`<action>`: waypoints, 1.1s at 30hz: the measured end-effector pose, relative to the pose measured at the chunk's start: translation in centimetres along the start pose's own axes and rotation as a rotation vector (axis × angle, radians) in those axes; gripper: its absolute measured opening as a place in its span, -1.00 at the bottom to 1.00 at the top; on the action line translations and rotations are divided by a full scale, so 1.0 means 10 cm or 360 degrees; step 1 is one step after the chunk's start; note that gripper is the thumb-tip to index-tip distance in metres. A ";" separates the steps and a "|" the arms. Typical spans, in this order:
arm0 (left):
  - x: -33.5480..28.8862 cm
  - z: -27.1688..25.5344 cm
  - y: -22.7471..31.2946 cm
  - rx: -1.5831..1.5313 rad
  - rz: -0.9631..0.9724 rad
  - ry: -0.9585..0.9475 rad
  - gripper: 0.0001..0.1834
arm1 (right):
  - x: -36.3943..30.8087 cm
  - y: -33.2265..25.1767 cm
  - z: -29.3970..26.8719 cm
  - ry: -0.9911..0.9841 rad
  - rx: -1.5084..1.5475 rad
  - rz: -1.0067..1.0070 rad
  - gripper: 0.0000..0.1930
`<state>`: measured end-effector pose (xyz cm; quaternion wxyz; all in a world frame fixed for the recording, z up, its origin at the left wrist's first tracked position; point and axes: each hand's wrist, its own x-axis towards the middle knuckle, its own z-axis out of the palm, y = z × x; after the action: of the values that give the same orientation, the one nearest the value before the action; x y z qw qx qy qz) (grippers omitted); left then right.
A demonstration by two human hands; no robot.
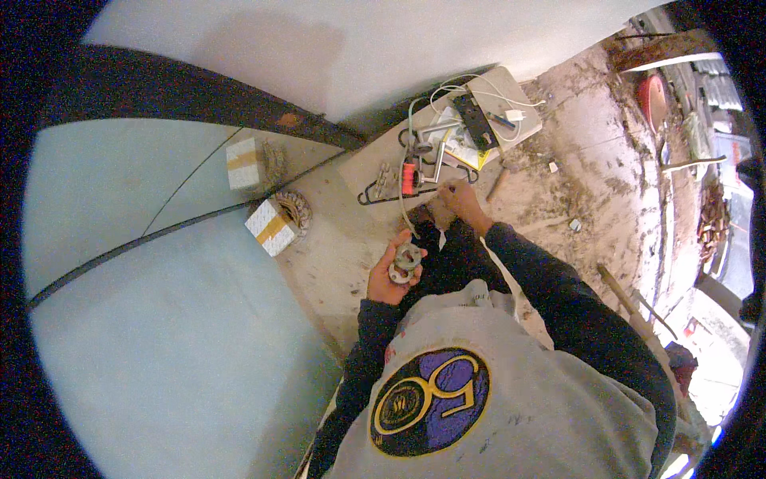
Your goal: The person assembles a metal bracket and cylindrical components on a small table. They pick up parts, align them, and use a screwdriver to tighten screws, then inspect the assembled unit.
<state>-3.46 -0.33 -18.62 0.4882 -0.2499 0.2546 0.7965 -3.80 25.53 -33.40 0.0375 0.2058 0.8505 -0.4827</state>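
My left hand [385, 279] is closed around a grey round part [408, 256] and a paler disc-shaped piece [399, 275], both lying against the fingers. A pale cord runs down to it from the things ahead. My right hand [461, 201] is at the near edge of a low slab [523, 137], beside a black clothes hanger [375, 199]. Its fingers are bent together; what they hold, if anything, is too small to make out. An orange-red cylinder [409, 179] and silver metal tubes [440, 162] lie just beyond, around the hanger.
On the slab are a black flat device [475, 121], a white plug [515, 116] with looping cable, and a yellow-edged paper [467, 150]. Two taped white boxes [271, 227] [244, 164] stand at left by a pale blue panel [175, 319]. A stick [498, 184] lies on the dirty floor.
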 end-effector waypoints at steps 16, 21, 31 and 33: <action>0.01 0.02 0.04 -0.0238 0.0177 -0.0072 -0.44 | 1.00 0.04 0.52 -0.0117 -0.0555 0.0348 -0.66; 0.11 -0.02 0.08 -0.0193 0.0172 0.0093 -0.45 | 0.87 0.04 0.47 0.0027 -0.0380 0.0281 -0.57; 0.44 -0.11 0.19 -0.0262 0.0239 -0.0091 -0.45 | 0.69 0.01 0.22 0.0749 0.0520 0.0286 -0.81; 0.48 -0.11 0.20 -0.0285 0.0221 -0.0130 -0.45 | 0.63 -0.19 0.07 0.0759 0.0607 0.0240 -0.80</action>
<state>-6.97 1.27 -22.22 0.4175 -0.2416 0.1791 0.8574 -10.38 26.04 -33.93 -0.1665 0.3790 0.7117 -0.5675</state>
